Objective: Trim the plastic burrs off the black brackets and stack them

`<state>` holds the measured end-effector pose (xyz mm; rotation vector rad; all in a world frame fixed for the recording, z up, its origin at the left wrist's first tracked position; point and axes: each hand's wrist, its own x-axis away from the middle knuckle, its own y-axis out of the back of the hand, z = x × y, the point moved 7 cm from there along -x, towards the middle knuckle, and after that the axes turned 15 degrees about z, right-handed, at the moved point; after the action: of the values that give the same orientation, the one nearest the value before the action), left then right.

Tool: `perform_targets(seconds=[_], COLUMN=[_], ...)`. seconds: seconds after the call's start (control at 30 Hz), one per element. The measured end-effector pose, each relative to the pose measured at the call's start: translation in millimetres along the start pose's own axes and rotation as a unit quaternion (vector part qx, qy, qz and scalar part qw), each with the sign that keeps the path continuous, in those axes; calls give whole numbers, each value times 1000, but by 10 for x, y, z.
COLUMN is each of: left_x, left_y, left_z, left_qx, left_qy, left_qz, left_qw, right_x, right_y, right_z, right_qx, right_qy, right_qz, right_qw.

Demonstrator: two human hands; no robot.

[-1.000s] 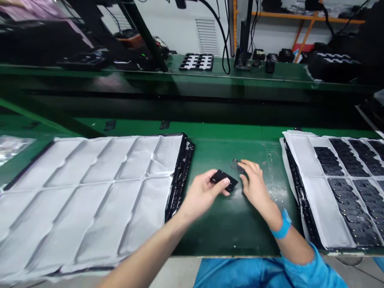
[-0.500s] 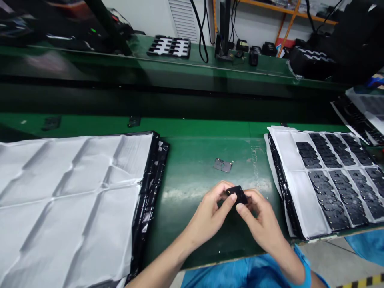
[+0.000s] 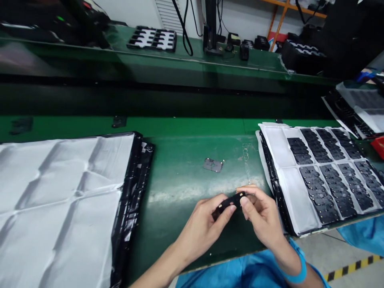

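Note:
Between both hands, above the green work table [image 3: 177,188], is a small flat black plastic part [image 3: 231,202] with gold-coloured spots at its ends. My left hand [image 3: 210,218] pinches its left end, the thumb on the near side. The right hand's [image 3: 261,212] thumb and fingers are closed on its right end. Beyond the hands, a thin dark plate [image 3: 213,165] with cut-outs lies flat on the table. To the right, a white-lined tray [image 3: 295,196] carries several rows of overlapping black parts [image 3: 319,194]; its left pockets hold none.
At the left is a stack of black trays topped by a white pocketed liner [image 3: 60,200]. Along the back runs a raised green shelf [image 3: 192,60] with a black-and-white tray [image 3: 152,39] and cables. More trays [image 3: 357,106] stand at the far right.
The right hand has left the thin plate, which stays on the table, and joined the left on the black part. That part is now tilted edge-on. The camera view has swung right.

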<state>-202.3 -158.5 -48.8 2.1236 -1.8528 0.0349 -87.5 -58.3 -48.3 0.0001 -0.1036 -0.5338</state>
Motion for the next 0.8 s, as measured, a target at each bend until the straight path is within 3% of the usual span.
perform_targets(seconds=[0.23,0.53,0.8], left_x=[-34,-123,-269], left_y=[29,-79,-134], left_z=[-106,-30,25], left_qx=[-56,-55,-50], left_qy=[-10,3,34], left_qz=[15,47,82], left_qw=[998,997,995], right_x=[-41,-49,-1], right_y=[39,120,202], right_z=[-44,-140,-246], right_qx=[-46,0,-38], right_qy=[7,21,16], right_qz=[6,-32,-32], right_qw=[999,999,999])
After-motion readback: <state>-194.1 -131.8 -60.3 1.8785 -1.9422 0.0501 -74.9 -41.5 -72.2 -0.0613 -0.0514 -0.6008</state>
